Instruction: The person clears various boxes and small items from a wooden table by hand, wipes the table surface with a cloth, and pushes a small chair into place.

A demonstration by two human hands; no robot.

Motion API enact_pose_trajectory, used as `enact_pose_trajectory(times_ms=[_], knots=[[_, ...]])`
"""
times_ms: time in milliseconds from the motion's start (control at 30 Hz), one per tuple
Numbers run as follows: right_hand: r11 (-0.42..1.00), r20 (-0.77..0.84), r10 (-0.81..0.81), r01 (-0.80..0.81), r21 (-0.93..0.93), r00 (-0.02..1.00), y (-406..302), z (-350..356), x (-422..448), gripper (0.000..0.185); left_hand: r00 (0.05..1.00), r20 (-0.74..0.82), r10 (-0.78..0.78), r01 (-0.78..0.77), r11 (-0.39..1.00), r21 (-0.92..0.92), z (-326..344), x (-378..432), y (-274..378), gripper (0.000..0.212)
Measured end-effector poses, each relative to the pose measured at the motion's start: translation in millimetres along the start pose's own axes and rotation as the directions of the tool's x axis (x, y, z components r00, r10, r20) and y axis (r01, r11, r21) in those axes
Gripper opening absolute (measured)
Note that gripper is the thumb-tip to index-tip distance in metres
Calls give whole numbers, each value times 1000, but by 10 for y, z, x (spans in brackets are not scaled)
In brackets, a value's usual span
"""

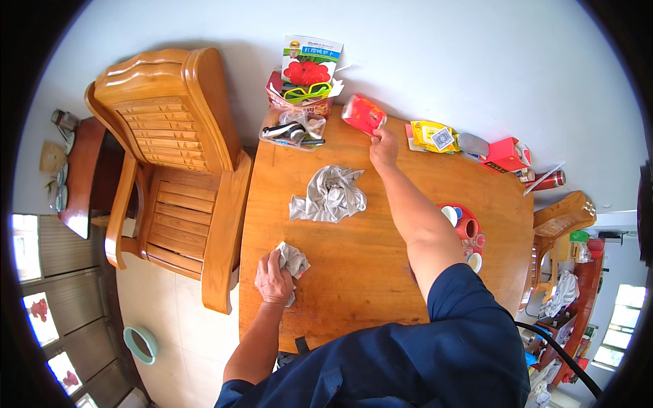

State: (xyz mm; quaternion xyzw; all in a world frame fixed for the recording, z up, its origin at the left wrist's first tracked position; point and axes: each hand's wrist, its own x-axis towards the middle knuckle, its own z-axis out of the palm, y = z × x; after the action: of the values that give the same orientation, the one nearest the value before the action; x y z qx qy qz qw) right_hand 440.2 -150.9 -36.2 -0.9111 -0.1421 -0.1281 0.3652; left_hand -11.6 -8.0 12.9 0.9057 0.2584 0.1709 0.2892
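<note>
My left hand (274, 279) is closed around a crumpled pale grey cloth (294, 259) on the wooden table (357, 270), near its left edge. With my arm stretched toward the wall, my right hand (383, 148) grips the lower corner of a red plastic packet (365, 114) at the table's far edge. A second, larger grey cloth (334, 196) lies bunched on the tabletop between the two hands. Left of the red packet, a clear plastic tub (293, 133) holds a black-and-white gadget and small bags.
Behind the tub stands a box (321, 107) with green-framed glasses and a seed packet (311, 60). A yellow packet (431, 135), a red box (506, 154) and a red flask (551, 179) line the wall side. A red tray (479, 226) of cups sits right. A wooden armchair (173, 163) stands left.
</note>
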Motion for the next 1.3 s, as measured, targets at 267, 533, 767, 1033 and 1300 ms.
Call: enact_pose_trajectory(times_ms=[267,533,767,1033,1300], knots=[[999,51,-23,25,-27,998,-306,-281,-69,42,999,-34,8,-7,1000,27,-20,-32,-60,45],[983,-40,88,-93,-157,995,-314,170,105,27,1000,-20,-1,0,1000,-14,18,-45,-77,47],[972,-53,232,-230,36,971,-222,-135,68,12,1000,-11,-4,4,1000,-29,-1,-41,-58,45],[950,22,245,-244,194,969,-552,-1489,-1884,12,998,9,-58,58,998,-18,-82,-78,-87,42],[972,194,226,-235,25,955,-969,-2277,-4218,9,998,58,-30,33,997,-63,-71,-21,-4,39]])
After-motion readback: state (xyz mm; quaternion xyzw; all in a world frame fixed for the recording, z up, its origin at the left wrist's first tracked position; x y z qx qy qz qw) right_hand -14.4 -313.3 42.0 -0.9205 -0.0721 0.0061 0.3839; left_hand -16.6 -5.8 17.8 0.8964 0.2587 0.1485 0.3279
